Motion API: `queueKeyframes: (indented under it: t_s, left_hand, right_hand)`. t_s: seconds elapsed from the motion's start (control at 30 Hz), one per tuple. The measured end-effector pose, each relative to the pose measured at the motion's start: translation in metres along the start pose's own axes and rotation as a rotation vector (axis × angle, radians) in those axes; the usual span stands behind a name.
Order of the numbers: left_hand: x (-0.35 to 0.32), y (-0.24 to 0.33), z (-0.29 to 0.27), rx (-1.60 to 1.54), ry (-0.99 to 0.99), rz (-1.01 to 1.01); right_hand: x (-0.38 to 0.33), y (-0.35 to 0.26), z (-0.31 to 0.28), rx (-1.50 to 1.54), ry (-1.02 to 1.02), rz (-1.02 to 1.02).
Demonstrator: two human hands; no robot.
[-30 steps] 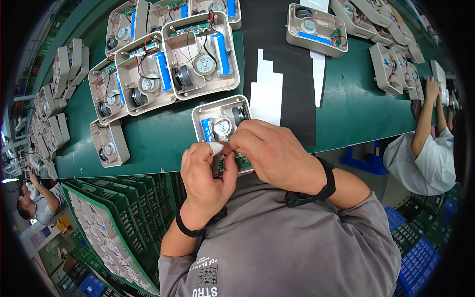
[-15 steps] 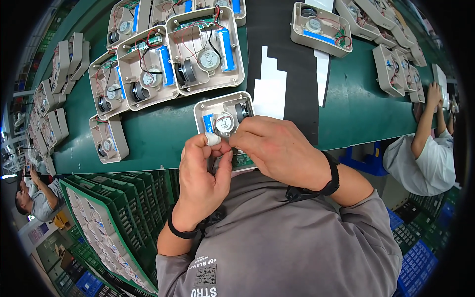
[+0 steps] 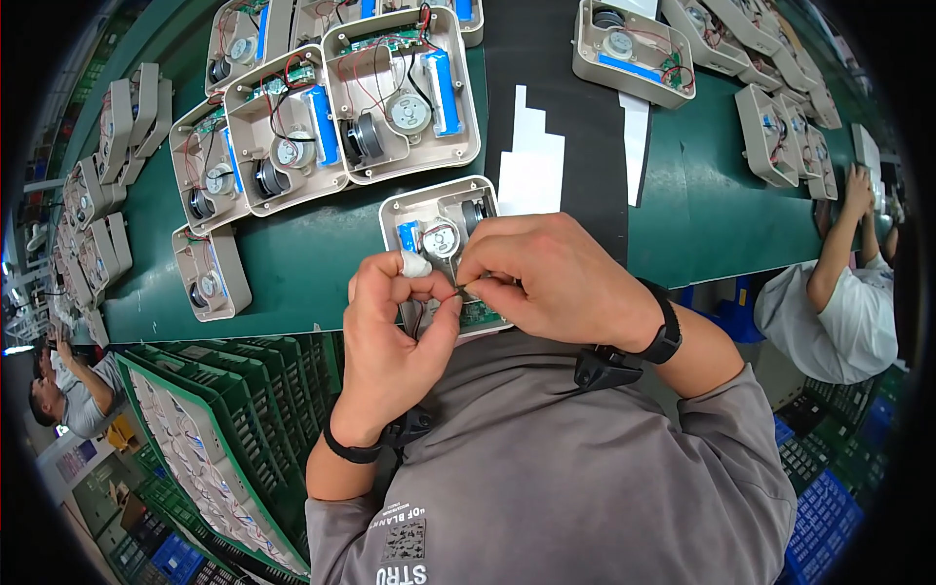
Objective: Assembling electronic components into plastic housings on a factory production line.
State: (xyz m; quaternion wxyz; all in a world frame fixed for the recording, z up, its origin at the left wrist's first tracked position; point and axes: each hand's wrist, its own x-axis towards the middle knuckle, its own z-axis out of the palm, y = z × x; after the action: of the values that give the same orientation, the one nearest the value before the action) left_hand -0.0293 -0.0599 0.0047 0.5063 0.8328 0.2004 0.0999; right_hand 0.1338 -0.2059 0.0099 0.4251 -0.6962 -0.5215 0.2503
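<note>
Just in front of me on the table sits a beige plastic housing (image 3: 389, 209). Inside it are a silver round motor (image 3: 442, 237), a blue cylindrical battery (image 3: 409, 235), a black round part (image 3: 474, 214) and a green circuit board (image 3: 476, 313). Over the housing's near half, my left hand (image 3: 385, 327), with a white cover on one fingertip, pinches a thin wire (image 3: 459, 290). My right hand (image 3: 561, 283) pinches the same wire from the other side, fingertips almost touching. The fingers hide the wire's ends and part of the board.
Similar filled housings (image 3: 398, 97) crowd the far left, with more at the far right (image 3: 634, 54). White paper (image 3: 531, 161) lies on a black mat (image 3: 595, 185) on the green table (image 3: 702, 195). Green crates (image 3: 229, 409) stand below at left. People work at both sides.
My right hand has shifted slightly, its fingers opening up to view, so the wire now shows between both hands' fingertips. The left hand has moved slightly left.
</note>
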Motion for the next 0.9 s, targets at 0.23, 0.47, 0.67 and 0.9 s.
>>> queueKeyframes:
  t_s: [0.23, 0.47, 0.67, 0.9]
  left_hand:
    - [-0.001, 0.002, -0.001, -0.032, -0.033, 0.009]
    - [-0.002, -0.002, 0.003, 0.019, -0.006, 0.030]
    - [-0.007, -0.012, 0.002, -0.050, 0.021, 0.083]
    - [-0.004, -0.020, 0.004, 0.040, 0.080, 0.273]
  right_hand:
    - [0.002, -0.003, -0.001, -0.030, -0.046, 0.046]
    - [0.000, -0.003, 0.005, -0.122, -0.002, -0.026]
    - [-0.003, 0.002, 0.002, -0.051, -0.029, -0.035]
    - [-0.006, -0.001, 0.008, -0.129, 0.011, -0.089]
